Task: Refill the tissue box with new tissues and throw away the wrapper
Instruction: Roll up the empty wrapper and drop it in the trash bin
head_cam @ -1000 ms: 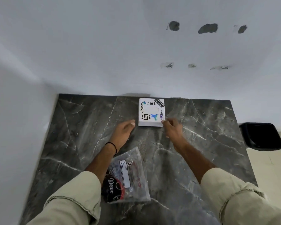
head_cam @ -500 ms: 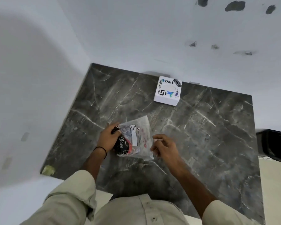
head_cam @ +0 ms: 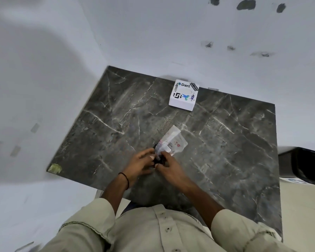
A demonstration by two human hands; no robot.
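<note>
Both hands meet over the near-centre of the dark marble desk (head_cam: pixel 235 142), gripping the near end of a clear plastic tissue pack (head_cam: pixel 172 140). The left hand (head_cam: pixel 140 164) has a black band on the wrist, its fingers (head_cam: pixel 146 153) curled onto the pack's dark near end from the left. The right hand (head_cam: pixel 171 167) comes in from the right, its fingers (head_cam: pixel 165 154) pinched closed on that same end. How tight either grip is cannot be judged; this part is blurred and the dark end is mostly covered by the fingers.

The pack's far end sticks up and away from the hands, angled toward the tissue box (head_cam: pixel 184 95); pale contents, a white label and small red marks show through the plastic. Whether the far end touches the desk cannot be told.

The tissue box is white, square and covered in stickers. It sits flat near the desk's far edge, close to the wall (head_cam: pixel 153 33), well apart from the pack and the hands, with an oval slot on top.

A black bin (head_cam: pixel 305 166) stands on the floor beside the desk's right edge, partly cut off. Beige sleeves and a buttoned shirt fill the bottom of the view.
</note>
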